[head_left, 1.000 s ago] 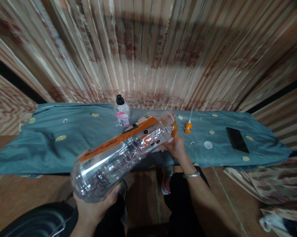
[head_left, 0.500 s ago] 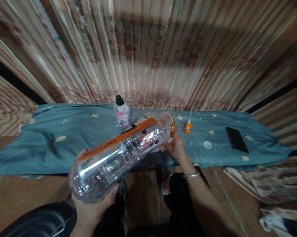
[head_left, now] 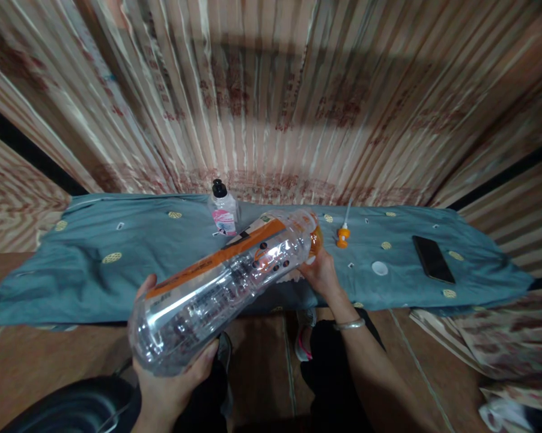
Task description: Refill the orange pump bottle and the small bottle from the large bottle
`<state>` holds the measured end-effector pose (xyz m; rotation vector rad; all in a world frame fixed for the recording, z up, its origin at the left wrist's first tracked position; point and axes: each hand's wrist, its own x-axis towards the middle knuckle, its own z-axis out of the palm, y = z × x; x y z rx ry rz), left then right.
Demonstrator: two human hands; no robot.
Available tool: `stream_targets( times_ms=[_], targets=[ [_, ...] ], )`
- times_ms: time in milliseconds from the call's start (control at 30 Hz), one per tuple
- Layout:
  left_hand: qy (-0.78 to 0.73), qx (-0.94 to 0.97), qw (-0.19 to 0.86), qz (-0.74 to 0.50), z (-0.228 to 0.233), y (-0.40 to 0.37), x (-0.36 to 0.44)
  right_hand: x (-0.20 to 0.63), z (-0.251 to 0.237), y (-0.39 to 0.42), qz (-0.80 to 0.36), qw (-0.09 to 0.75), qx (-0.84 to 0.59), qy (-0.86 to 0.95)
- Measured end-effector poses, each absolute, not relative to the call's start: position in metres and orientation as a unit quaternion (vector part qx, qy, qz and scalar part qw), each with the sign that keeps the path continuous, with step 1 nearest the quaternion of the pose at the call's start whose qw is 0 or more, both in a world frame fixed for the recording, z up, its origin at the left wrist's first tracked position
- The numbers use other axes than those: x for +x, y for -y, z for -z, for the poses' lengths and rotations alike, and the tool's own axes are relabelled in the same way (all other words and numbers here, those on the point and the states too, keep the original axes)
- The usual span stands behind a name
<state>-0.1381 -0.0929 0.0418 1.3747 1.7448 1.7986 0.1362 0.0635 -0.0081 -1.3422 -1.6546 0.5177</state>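
My left hand (head_left: 172, 385) is wrapped round the base of a large clear plastic bottle (head_left: 217, 300) with an orange and white label. The bottle lies tilted across the view, its neck higher and to the right. At that neck, my right hand (head_left: 321, 273) grips a small amber-orange bottle (head_left: 316, 240), mostly hidden by the fingers and the large neck. Whether liquid passes between the two cannot be made out. Just right of this hand, an orange pump head (head_left: 343, 237) with a clear tube and a white round lid (head_left: 380, 268) lie on the cloth.
A clear bottle with a black cap and pink label (head_left: 225, 213) stands behind the large one. Farther right, a black phone (head_left: 433, 258) rests on the green-blue cloth (head_left: 86, 288). Striped curtains (head_left: 271, 120) hang behind. A black round object (head_left: 73, 406) is at lower left.
The whole view has shifted slightly, so things appear a little lower. Both hands keep their hold, and the large bottle stays tilted against the small one.
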Motion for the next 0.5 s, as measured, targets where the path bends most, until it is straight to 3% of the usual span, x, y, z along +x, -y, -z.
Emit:
stream_targets(
  times_ms=[500],
  targets=[
    [-0.592, 0.480, 0.113, -0.637, -0.040, 0.092, -0.123, 0.138, 0.010, -0.065, -0.210, 0.459, -0.538, 0.675]
  ],
)
